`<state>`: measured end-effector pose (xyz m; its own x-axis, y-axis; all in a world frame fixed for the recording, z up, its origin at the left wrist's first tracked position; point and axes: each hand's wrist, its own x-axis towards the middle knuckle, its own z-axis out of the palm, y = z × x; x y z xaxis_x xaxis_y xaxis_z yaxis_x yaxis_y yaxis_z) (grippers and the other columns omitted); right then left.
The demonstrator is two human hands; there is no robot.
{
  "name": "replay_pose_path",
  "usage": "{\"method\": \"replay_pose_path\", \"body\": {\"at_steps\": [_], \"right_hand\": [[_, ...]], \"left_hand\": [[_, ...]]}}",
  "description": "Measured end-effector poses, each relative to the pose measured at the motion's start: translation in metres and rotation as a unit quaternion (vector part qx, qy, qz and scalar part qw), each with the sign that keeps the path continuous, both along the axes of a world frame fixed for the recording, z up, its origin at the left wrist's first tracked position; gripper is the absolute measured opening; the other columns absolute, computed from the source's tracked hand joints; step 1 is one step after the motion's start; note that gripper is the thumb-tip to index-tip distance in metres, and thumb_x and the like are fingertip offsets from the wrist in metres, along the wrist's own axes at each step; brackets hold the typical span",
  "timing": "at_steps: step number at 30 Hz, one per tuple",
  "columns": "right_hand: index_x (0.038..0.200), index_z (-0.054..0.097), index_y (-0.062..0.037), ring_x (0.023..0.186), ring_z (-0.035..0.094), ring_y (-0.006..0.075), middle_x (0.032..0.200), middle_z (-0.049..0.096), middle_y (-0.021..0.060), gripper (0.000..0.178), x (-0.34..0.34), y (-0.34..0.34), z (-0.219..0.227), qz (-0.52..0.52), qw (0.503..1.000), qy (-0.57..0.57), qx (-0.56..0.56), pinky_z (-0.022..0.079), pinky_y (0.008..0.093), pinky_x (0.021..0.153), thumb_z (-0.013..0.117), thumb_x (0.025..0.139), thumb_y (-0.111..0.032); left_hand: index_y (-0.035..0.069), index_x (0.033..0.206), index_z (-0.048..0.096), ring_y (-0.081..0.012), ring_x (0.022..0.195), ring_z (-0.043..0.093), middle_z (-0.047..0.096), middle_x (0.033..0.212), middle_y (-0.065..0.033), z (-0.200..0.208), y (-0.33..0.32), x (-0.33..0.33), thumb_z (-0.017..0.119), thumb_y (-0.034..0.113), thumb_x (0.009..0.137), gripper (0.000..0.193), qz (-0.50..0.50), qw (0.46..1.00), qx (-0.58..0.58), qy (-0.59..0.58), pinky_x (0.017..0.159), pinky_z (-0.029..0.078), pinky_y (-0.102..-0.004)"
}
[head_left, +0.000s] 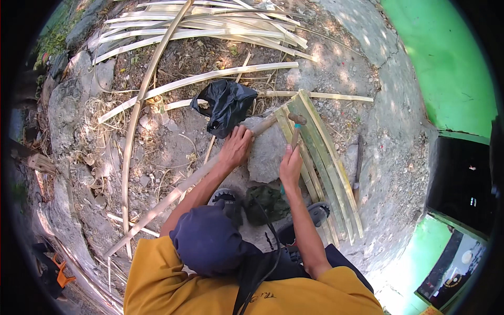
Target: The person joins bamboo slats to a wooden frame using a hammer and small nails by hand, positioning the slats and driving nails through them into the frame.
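Observation:
My right hand [290,169] is closed round the handle of a hammer [298,120] with teal wrapping below its head. The hammer head is up, above a row of green split bamboo slats [320,157]. My left hand [236,148] grips a long pale pole [173,196] that slants from the lower left towards the slats. Just beyond those fingers lies a crumpled black plastic bag [226,105]. A flat grey stone [268,155] sits between my hands, under the pole's far end. What the fingertips of my left hand press on is partly hidden.
Long pale bamboo strips [210,34] lie piled at the far side, and a longer brown strip [135,118] crosses them. A dark green cloth-like bundle [265,205] rests between my feet. A green wall [446,58] stands on the right; an orange object [63,271] is at lower left.

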<state>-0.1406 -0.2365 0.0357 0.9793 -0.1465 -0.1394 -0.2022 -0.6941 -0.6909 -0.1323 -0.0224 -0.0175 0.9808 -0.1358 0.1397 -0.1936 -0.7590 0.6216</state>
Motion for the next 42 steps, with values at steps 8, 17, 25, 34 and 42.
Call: {"method": "replay_pose_path", "body": {"at_steps": [8, 17, 25, 34, 42], "right_hand": [[0.111, 0.053, 0.0010, 0.063, 0.058, 0.0471, 0.071, 0.057, 0.0263, 0.030, 0.046, 0.001, 0.077, 0.058, 0.994, -0.082, 0.031, 0.041, 0.0536, 0.058, 0.048, 0.112, -0.029], [0.106, 0.052, 0.0035, 0.073, 0.062, 0.0561, 0.078, 0.062, 0.0321, 0.032, 0.023, -0.018, -0.001, 0.077, 0.996, -0.008, -0.054, 0.042, 0.0610, 0.062, 0.047, 0.112, -0.027], [0.109, 0.054, 0.0033, 0.075, 0.063, 0.0549, 0.078, 0.063, 0.0316, 0.032, 0.009, 0.007, 0.010, 0.035, 0.997, -0.059, -0.022, 0.041, 0.0614, 0.064, 0.046, 0.112, -0.027], [0.103, 0.052, -0.0049, 0.054, 0.042, 0.0111, 0.066, 0.044, 0.0026, 0.031, 0.061, 0.016, 0.128, 0.005, 0.975, -0.140, 0.175, 0.034, 0.0319, 0.050, 0.040, 0.116, -0.030], [0.111, 0.053, 0.0053, 0.066, 0.062, 0.0466, 0.073, 0.061, 0.0248, 0.033, 0.018, -0.008, -0.019, 0.104, 0.974, -0.143, -0.144, 0.043, 0.0542, 0.060, 0.047, 0.112, -0.028]], "left_hand": [[0.008, 0.109, 0.051, -0.0358, 0.108, 0.053, 0.048, 0.108, -0.0137, 0.000, -0.004, -0.004, 0.057, 0.021, 0.103, 0.016, 0.002, 1.000, -0.002, 0.022, 0.090, 0.048, -0.0506], [0.008, 0.108, 0.051, -0.0350, 0.110, 0.054, 0.049, 0.108, -0.0131, 0.004, -0.009, 0.010, 0.058, 0.021, 0.103, 0.016, 0.011, 1.000, -0.004, 0.023, 0.090, 0.048, -0.0511], [0.008, 0.110, 0.052, -0.0351, 0.111, 0.053, 0.049, 0.109, -0.0130, 0.005, -0.002, -0.008, 0.058, 0.021, 0.103, 0.016, 0.010, 1.000, -0.015, 0.013, 0.090, 0.047, -0.0517], [0.009, 0.110, 0.052, -0.0349, 0.110, 0.054, 0.050, 0.109, -0.0126, 0.004, 0.008, -0.010, 0.058, 0.022, 0.103, 0.016, 0.022, 0.999, -0.004, 0.026, 0.090, 0.048, -0.0508], [0.009, 0.110, 0.051, -0.0351, 0.113, 0.054, 0.049, 0.110, -0.0136, -0.001, 0.002, -0.012, 0.057, 0.024, 0.104, 0.018, 0.009, 1.000, -0.005, 0.026, 0.091, 0.047, -0.0519]]}}
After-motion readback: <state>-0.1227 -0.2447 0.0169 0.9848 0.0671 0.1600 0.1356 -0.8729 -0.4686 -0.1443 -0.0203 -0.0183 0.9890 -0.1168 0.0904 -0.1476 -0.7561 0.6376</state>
